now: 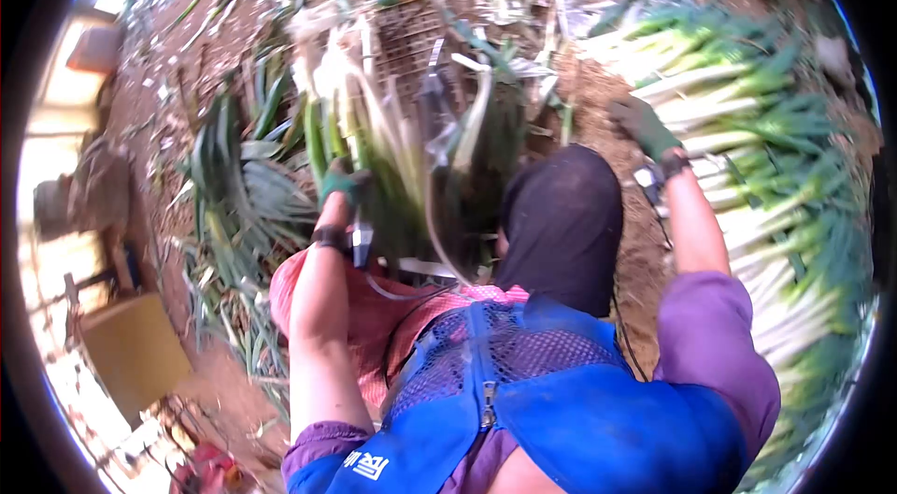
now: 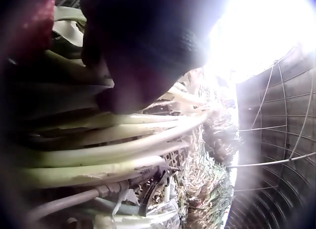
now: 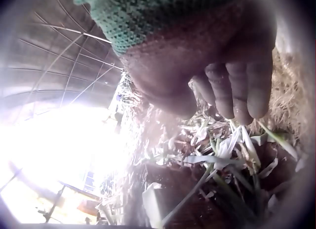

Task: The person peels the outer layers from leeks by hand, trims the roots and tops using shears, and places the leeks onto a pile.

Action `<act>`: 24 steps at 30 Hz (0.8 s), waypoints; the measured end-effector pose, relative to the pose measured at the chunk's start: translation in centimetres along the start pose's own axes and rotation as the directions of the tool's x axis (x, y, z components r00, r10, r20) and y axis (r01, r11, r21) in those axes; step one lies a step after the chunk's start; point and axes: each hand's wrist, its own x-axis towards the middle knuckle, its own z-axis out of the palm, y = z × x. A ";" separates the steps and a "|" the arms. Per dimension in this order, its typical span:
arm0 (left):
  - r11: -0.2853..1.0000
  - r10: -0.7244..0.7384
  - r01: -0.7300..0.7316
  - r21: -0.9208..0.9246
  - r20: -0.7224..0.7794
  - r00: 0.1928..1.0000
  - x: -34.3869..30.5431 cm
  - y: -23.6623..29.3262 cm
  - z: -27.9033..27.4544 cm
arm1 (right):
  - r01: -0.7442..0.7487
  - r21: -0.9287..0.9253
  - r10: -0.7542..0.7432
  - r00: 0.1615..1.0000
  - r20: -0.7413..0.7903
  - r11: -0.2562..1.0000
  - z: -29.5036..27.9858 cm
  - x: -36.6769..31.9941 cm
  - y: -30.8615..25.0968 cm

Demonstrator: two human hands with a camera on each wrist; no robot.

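Many smooth, cylindrical leeks (image 1: pixel 715 78) lie beside the relaxed, knit-gloved right grip (image 1: pixel 645 124); left grip's (image 1: pixel 342 181) hold unclear.

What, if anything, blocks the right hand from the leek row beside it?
Nothing visible: in the head view the right hand sits by the white ends of the leek row, no object between. Can't tell if it touches them.

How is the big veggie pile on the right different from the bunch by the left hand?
The pile makes a long row; the bunch is much smaller. In the head view, the pile's white ends point left, while the bunch's point toward the top. Both have white and green parts.
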 end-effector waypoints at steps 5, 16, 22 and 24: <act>0.998 -0.056 0.058 -0.017 0.114 0.992 -0.3 2.3 -1.2 | 0.177 -0.248 -0.157 0.983 0.098 0.952 4.3 0.7 2.6; 0.929 0.115 -0.085 -0.361 0.064 0.991 -2.8 3.9 -1.2 | 0.108 -0.681 -0.037 0.992 0.119 0.725 11.0 1.2 9.6; 0.881 0.027 -0.001 -0.474 0.048 0.998 -3.7 2.9 -2.9 | -0.031 -0.815 0.080 0.997 0.019 0.579 2.0 8.1 13.2; 0.908 0.006 0.057 -0.414 0.149 0.989 -3.0 0.8 -4.0 | -0.180 -0.643 0.130 0.984 -0.125 0.744 -2.1 10.4 15.9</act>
